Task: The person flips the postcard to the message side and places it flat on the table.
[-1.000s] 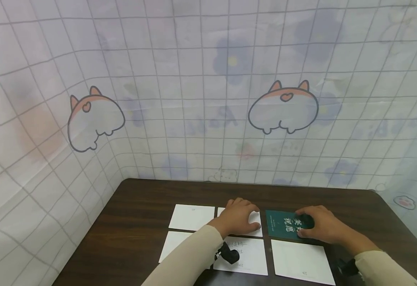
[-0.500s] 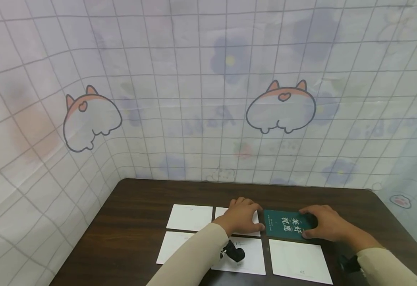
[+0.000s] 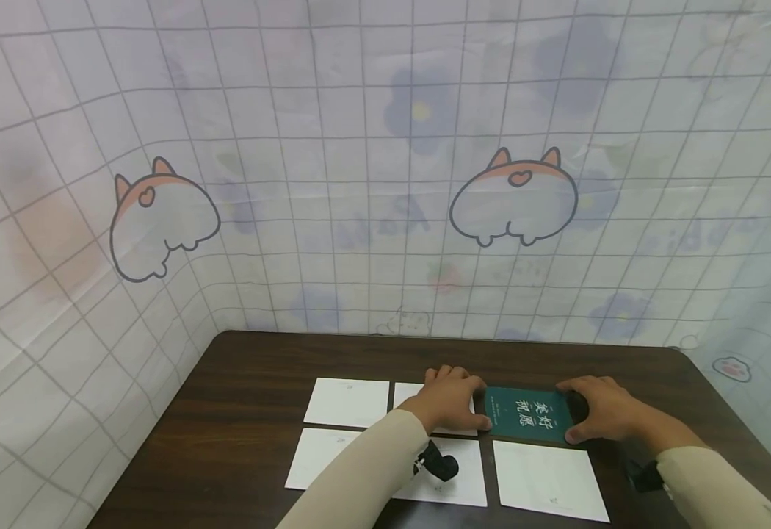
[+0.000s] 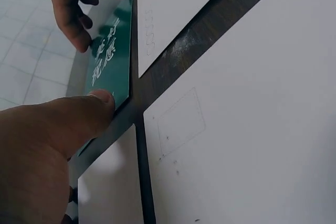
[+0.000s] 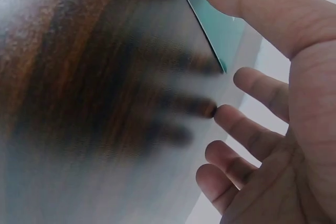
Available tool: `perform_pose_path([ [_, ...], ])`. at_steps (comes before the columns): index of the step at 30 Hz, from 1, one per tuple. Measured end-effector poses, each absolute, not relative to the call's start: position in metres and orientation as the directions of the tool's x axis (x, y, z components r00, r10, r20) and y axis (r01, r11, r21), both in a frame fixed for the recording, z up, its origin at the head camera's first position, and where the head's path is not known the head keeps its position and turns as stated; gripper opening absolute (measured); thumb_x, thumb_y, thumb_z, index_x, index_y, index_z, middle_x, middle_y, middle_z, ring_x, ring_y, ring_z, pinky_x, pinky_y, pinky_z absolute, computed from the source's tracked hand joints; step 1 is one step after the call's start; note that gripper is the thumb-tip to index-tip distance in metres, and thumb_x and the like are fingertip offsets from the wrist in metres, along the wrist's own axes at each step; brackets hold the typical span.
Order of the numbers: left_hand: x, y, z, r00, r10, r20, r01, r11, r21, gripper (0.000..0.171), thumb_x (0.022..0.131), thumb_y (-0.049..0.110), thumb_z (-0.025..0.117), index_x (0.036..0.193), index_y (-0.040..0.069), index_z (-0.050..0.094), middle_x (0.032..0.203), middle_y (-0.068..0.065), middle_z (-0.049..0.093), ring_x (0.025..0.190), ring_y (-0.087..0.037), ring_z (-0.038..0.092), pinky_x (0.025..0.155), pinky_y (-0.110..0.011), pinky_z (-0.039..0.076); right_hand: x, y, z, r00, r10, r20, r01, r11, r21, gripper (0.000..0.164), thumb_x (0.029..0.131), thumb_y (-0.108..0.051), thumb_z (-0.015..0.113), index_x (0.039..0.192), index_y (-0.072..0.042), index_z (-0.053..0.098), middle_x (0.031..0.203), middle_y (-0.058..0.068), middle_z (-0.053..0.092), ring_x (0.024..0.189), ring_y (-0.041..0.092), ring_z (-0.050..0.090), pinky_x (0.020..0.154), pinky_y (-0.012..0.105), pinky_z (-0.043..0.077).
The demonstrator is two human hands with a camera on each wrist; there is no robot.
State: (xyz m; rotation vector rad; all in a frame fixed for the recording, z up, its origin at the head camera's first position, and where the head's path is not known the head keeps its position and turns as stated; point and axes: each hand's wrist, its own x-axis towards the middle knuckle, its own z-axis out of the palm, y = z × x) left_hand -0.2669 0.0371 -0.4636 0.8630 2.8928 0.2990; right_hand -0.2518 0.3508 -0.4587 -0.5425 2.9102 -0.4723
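A dark green card (image 3: 524, 415) with white Chinese characters lies flat on the dark wooden table. My left hand (image 3: 448, 400) is at its left short edge; in the left wrist view the thumb tip touches the green card (image 4: 123, 66), and the other fingers are mostly hidden. At the opposite short edge is my right hand (image 3: 606, 411), thumb and forefinger spread to the two corners. In the right wrist view the thumb overlaps the card (image 5: 215, 24), while the other fingers extend loosely over the glossy table (image 5: 94, 103).
White cards with faint print lie in two rows: upper left (image 3: 347, 402), upper middle (image 3: 407, 394) partly under my left hand, lower left (image 3: 319, 455), lower middle (image 3: 471, 470) and lower right (image 3: 547, 477). Behind the table hangs a grid-patterned curtain (image 3: 359, 220).
My right hand has drawn back to the right, uncovering more of the green card's characters. My left hand has shifted right to the card's left edge. The cards keep their arrangement.
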Motion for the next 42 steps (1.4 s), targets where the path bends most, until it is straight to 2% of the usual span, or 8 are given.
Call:
perform_pose_path([
  [12,-0.264,0.04,-0.463,-0.849,0.526,-0.05,0.504,0.835,0.219,0.07,0.084,0.066,0.073,0.143,0.033,0.058,0.139,0.007,0.053,0.124,-0.017,0.045,0.095,-0.041,0.031,-0.256,0.35,-0.451,-0.912,-0.381,-0.151,-0.316,0.889,-0.332,0.091,0.066,-0.041,0.096,0.139,-0.002,0.058,0.137,0.03,0.05,0.121,0.057,0.043,0.088,0.071,0.041],
  [18,-0.265,0.042,-0.467,-0.865,0.5,-0.045,0.482,0.851,0.208,0.075,0.081,0.067,0.076,0.144,0.033,0.057,0.136,0.008,0.052,0.124,-0.017,0.045,0.096,-0.044,0.03,-0.256,0.347,-0.451,-0.917,-0.367,-0.156,-0.308,0.9,-0.308,0.091,0.063,-0.042,0.097,0.136,-0.003,0.059,0.134,0.029,0.051,0.12,0.056,0.044,0.089,0.074,0.039],
  [27,-0.264,0.043,-0.468,-0.884,0.466,-0.049,0.445,0.868,0.222,0.078,0.077,0.066,0.08,0.143,0.033,0.058,0.135,0.007,0.052,0.122,-0.016,0.044,0.094,-0.045,0.03,-0.259,0.339,-0.446,-0.921,-0.358,-0.155,-0.308,0.911,-0.273,0.083,0.06,-0.04,0.099,0.127,-0.008,0.062,0.129,0.026,0.053,0.116,0.053,0.046,0.088,0.07,0.041],
  [34,-0.263,0.044,-0.468,-0.888,0.458,-0.054,0.434,0.87,0.233,0.078,0.077,0.066,0.08,0.144,0.033,0.058,0.138,0.007,0.051,0.124,-0.017,0.043,0.096,-0.047,0.03,-0.26,0.339,-0.446,-0.919,-0.36,-0.163,-0.312,0.914,-0.26,0.082,0.06,-0.041,0.099,0.127,-0.01,0.061,0.127,0.026,0.054,0.115,0.052,0.047,0.089,0.071,0.04],
  [42,-0.264,0.044,-0.469,-0.891,0.451,-0.059,0.425,0.871,0.247,0.083,0.075,0.065,0.082,0.147,0.034,0.054,0.139,0.007,0.05,0.125,-0.018,0.043,0.099,-0.048,0.029,-0.262,0.342,-0.451,-0.924,-0.356,-0.141,-0.308,0.91,-0.277,0.085,0.059,-0.04,0.099,0.128,-0.01,0.059,0.124,0.021,0.056,0.11,0.045,0.05,0.089,0.07,0.038],
])
